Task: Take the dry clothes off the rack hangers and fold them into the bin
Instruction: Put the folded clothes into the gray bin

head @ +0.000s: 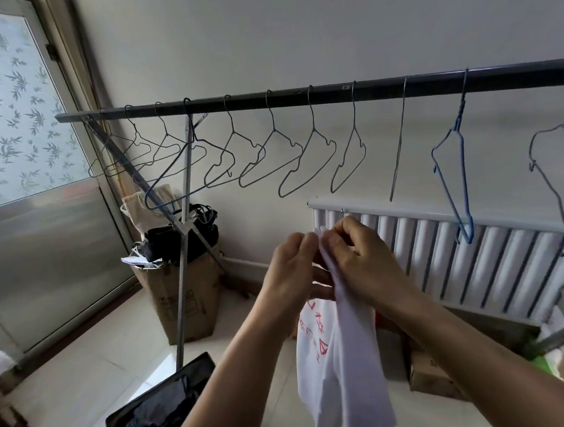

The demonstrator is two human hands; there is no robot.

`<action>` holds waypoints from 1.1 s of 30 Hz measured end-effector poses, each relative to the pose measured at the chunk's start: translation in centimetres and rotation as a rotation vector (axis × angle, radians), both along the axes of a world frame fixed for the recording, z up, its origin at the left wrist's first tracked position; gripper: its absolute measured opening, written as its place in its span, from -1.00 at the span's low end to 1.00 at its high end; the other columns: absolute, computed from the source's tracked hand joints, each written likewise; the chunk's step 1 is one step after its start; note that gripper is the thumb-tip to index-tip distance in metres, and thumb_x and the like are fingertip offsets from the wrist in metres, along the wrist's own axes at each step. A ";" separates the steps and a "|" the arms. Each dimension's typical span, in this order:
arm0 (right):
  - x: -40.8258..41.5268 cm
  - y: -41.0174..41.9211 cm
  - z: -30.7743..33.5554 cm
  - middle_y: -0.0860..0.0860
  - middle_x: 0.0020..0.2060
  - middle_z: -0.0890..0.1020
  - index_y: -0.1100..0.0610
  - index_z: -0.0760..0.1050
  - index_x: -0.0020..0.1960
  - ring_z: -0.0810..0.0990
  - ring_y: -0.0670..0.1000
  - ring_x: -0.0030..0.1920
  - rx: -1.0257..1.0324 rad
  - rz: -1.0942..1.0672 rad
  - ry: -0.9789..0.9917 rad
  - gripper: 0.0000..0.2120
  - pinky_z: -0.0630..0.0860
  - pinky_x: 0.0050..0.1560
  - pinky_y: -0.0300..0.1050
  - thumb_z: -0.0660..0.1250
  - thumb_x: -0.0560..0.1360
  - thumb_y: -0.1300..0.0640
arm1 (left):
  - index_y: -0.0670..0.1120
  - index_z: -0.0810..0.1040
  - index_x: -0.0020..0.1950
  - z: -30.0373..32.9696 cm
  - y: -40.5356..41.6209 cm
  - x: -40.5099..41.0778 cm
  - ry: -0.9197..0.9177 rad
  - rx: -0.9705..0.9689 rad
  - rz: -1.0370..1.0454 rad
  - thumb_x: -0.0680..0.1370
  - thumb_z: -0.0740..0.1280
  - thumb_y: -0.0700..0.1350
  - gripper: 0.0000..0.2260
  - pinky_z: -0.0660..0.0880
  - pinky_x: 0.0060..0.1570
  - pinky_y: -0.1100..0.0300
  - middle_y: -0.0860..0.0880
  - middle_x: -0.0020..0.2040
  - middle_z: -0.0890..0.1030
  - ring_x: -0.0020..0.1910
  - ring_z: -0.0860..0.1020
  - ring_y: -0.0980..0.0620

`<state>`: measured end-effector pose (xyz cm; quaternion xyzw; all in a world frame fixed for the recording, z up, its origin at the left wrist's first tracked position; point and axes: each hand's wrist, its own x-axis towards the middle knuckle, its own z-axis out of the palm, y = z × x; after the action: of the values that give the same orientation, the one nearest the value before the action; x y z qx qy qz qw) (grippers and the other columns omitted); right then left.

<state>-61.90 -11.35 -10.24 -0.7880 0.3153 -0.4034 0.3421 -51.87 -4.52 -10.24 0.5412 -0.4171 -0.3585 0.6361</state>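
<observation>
Both hands pinch a white shirt's [333, 368] top edge below the rack [300, 96] of bare hangers [290, 161]; left hand [292, 272] and right hand [362, 258] each hold cloth; light, limp fabric, likely best held at shoulder seams; bin [160, 409] lies below-left.

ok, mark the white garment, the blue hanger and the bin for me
white garment [356, 367], head view, on the hanging fabric below the hands.
blue hanger [450, 176], head view, on its long wire side.
bin [121, 418], head view, on its dark near rim, lower left.
</observation>
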 end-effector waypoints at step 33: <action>-2.6 -2.2 2.0 0.13 -0.18 0.63 0.07 0.58 -0.17 0.61 0.11 -0.11 0.271 0.340 -0.091 -0.90 0.54 -0.04 0.04 0.33 0.46 0.07 | 0.11 0.60 0.14 3.1 -0.8 3.3 -0.743 0.021 -0.054 0.30 0.52 0.20 -0.55 0.55 0.09 0.15 0.12 0.00 0.67 0.05 0.59 0.24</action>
<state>-64.47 -13.55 -8.23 -0.7577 0.2135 -0.3288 0.5217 -48.56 -5.32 -7.09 0.6295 -0.6301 -0.1585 0.4261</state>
